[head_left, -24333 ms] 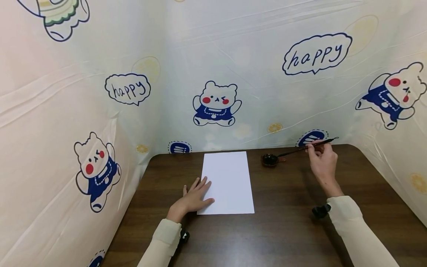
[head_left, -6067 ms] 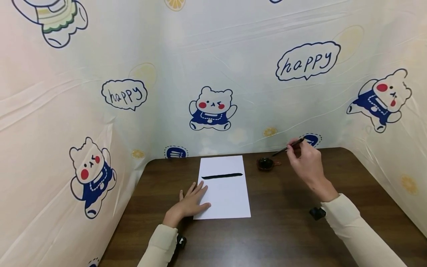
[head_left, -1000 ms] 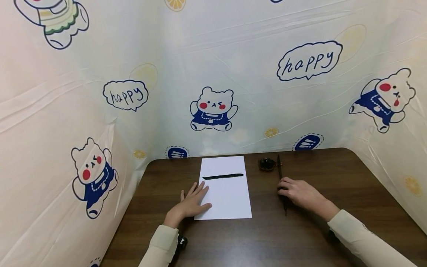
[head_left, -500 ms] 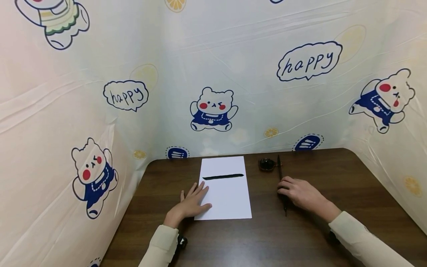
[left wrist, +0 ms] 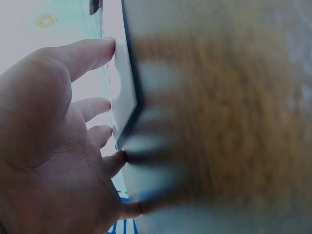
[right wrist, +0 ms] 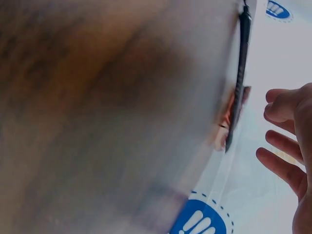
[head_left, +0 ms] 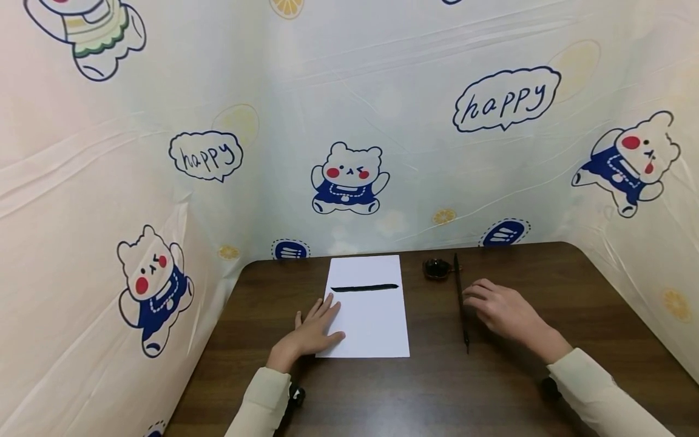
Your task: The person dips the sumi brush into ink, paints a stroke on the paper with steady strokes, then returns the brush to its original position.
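Observation:
In the head view my left hand (head_left: 307,332) rests with spread, straight fingers on the left edge of a white sheet of paper (head_left: 374,325). One thick black ink stroke (head_left: 364,288) runs across the sheet's upper part. A dark writing brush (head_left: 465,331) lies lengthwise on the table, its far end across the handle of a small ink dish (head_left: 437,269). Just right of the brush is my right hand (head_left: 505,311), fingers loosely bent and holding nothing. The right wrist view shows a gap between the right hand (right wrist: 297,122) and the brush (right wrist: 240,63).
The brown wooden table (head_left: 382,400) has rounded far corners. A pale printed curtain (head_left: 415,133) with bears and "happy" bubbles hangs behind it and along both sides. Dark devices sit at both wrists.
The sheet was blank at first; the black stroke came later. My right hand lowered the brush from above the dish to the table, then let go and moved right. My left hand stayed on the paper.

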`<act>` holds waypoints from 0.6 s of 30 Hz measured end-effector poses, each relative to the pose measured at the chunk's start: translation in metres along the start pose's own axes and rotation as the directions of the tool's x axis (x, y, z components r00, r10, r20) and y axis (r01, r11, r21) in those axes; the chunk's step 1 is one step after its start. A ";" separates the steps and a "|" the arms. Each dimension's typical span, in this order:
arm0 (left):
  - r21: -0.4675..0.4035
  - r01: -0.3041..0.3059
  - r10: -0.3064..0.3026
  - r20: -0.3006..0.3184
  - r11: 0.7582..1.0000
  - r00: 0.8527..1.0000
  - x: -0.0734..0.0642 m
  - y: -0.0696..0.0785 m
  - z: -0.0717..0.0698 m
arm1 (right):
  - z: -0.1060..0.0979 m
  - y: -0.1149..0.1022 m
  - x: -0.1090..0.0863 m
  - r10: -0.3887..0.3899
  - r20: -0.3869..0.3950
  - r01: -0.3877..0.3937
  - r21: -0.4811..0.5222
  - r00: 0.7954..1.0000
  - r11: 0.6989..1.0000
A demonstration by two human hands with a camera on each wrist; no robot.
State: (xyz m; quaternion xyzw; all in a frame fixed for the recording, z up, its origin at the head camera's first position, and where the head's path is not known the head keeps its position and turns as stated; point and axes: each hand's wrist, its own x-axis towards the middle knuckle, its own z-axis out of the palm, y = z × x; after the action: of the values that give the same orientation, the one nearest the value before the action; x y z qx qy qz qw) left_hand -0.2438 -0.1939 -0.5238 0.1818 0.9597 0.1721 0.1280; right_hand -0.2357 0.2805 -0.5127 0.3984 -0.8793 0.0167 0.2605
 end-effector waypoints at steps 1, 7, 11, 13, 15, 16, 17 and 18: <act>-0.002 -0.003 0.003 -0.004 1.000 1.000 0.000 -0.001 0.000 | -0.002 0.001 0.000 0.007 -0.007 -0.007 0.001 1.000 1.000; 0.002 -0.014 0.014 -0.006 1.000 1.000 0.000 -0.004 -0.001 | -0.016 0.010 -0.001 0.064 -0.053 -0.065 -0.007 0.997 0.998; -0.009 0.001 -0.001 -0.007 1.000 1.000 0.000 -0.004 -0.005 | -0.025 0.017 0.000 0.104 -0.090 -0.107 -0.024 0.991 0.994; -0.021 0.013 -0.013 -0.020 1.000 1.000 0.000 -0.004 -0.008 | -0.029 0.020 0.002 0.129 -0.113 -0.132 -0.025 0.985 0.991; -0.027 0.030 -0.031 -0.042 0.999 0.999 0.002 -0.003 -0.010 | -0.032 0.024 0.002 0.160 -0.137 -0.164 -0.020 0.978 0.986; -0.028 0.036 -0.037 -0.058 0.999 0.998 0.003 -0.003 -0.012 | -0.034 0.025 0.003 0.177 -0.146 -0.181 -0.016 0.973 0.983; -0.021 0.041 -0.042 -0.077 0.999 0.996 0.004 -0.002 -0.013 | -0.035 0.027 0.003 0.194 -0.154 -0.198 -0.011 0.969 0.980; -0.017 0.040 -0.042 -0.103 0.999 0.994 0.006 -0.001 -0.014 | -0.036 0.028 0.003 0.210 -0.160 -0.214 -0.007 0.964 0.977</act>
State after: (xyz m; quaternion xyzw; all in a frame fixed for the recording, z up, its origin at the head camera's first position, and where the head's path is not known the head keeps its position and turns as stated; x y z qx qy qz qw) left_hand -0.2538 -0.1963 -0.5121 0.1520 0.9672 0.1858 0.0828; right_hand -0.2410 0.3057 -0.4749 0.2961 -0.8935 0.0653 0.3313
